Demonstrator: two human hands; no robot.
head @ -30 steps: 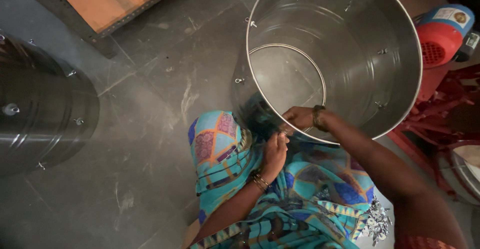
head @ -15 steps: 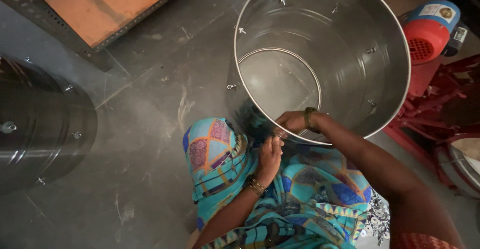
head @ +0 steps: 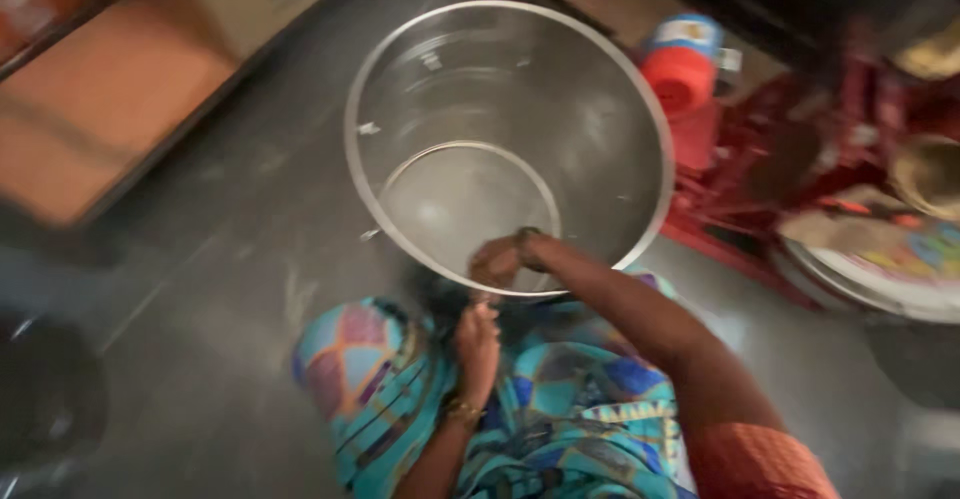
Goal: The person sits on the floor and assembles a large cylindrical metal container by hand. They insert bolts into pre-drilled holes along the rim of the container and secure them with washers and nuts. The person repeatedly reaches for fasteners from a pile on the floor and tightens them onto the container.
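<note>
Steel drum (head: 600, 149) rim under right hand (head: 495, 259); left hand (head: 477, 344) just beneath.

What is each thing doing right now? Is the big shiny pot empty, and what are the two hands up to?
Steel drum: upright on the floor, open on top, empty inside.
Right hand: resting on the drum's near rim.
Left hand: just below the rim, outside the drum; grip too blurred to tell.
Red and blue machine: standing beside the drum.

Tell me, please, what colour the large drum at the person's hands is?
The drum is shiny silver-grey metal, inside and out, seen best in the head view.
</note>
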